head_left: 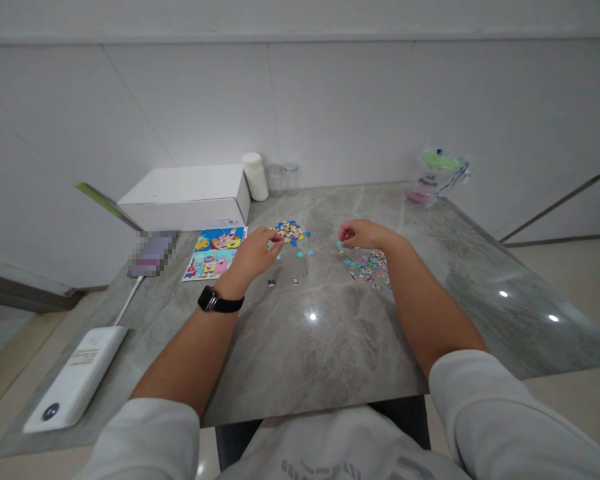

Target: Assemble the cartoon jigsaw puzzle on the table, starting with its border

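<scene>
Blue-and-yellow puzzle pile point(291, 231) heaped loose just right of left fingers point(271, 235). Multicolour puzzle pile point(370, 266) spread flatter, nearer the body than right fingers point(349, 229). Light-blue piece point(339, 245) at right fingertips, grip unclear.

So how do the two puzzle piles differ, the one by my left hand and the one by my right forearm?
The left pile, by your left hand, looks mostly yellow and blue; the right pile, by your right forearm, looks more mixed, with teal and pink. The left pile lies farther from you; the right pile lies nearer. Both are loose puzzle pieces on the gray table.
</scene>
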The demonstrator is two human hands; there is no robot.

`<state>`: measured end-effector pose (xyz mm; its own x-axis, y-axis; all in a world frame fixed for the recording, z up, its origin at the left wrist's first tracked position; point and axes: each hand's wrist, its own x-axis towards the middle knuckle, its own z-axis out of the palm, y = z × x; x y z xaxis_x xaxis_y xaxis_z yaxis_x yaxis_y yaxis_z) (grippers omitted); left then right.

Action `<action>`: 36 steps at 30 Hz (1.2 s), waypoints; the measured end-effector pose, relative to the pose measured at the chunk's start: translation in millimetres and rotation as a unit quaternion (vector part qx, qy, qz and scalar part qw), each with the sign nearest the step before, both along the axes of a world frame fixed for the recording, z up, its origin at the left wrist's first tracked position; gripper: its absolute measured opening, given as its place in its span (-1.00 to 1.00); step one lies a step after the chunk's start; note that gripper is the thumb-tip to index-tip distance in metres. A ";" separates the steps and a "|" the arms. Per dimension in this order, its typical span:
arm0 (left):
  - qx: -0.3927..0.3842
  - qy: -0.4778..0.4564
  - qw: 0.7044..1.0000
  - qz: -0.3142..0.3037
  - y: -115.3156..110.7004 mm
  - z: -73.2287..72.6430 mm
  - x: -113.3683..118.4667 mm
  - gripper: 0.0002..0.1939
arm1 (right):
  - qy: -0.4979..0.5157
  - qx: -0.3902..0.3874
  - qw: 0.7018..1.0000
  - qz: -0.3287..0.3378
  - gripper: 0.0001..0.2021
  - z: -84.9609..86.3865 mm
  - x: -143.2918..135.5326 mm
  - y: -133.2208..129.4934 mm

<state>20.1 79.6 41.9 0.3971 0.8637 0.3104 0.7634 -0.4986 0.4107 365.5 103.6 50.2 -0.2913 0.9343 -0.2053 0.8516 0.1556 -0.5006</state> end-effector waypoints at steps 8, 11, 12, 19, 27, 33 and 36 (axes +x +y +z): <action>0.023 0.038 0.995 -0.091 -1.6 -16.8 9.7 -0.79 | 0.253 -0.002 0.967 0.029 -0.79 -13.4 -33.2 3.9; 0.025 0.073 0.991 -0.109 -1.3 -24.1 12.4 -0.76 | 0.275 -0.025 0.961 0.026 -0.80 -20.0 -42.7 4.0; 0.025 0.082 0.990 -0.111 -1.2 -25.6 13.0 -0.75 | 0.279 -0.029 0.959 0.026 -0.80 -21.5 -44.3 4.2; 0.022 0.106 0.987 -0.116 -3.3 -22.8 14.1 -0.71 | 0.278 -0.015 0.960 0.020 -0.82 -24.4 -44.6 5.4; 0.023 0.170 0.982 -0.077 -16.6 -31.1 27.2 -0.69 | 0.244 0.043 0.969 0.009 -0.86 -27.0 -46.1 6.5; 0.001 0.183 0.981 -0.067 -22.2 -35.3 30.2 -0.67 | 0.225 0.059 0.972 0.006 -0.88 -30.2 -46.5 7.8; -0.003 0.186 0.980 -0.067 -22.9 -35.7 30.3 -0.65 | 0.223 0.049 0.973 0.005 -0.88 -32.0 -48.4 6.8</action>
<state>50.4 56.6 6.2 0.5913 0.7979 0.1166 0.7893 -0.6023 0.1193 317.1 110.3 18.2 -0.3404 0.9397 0.0344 0.5504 0.2288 -0.8029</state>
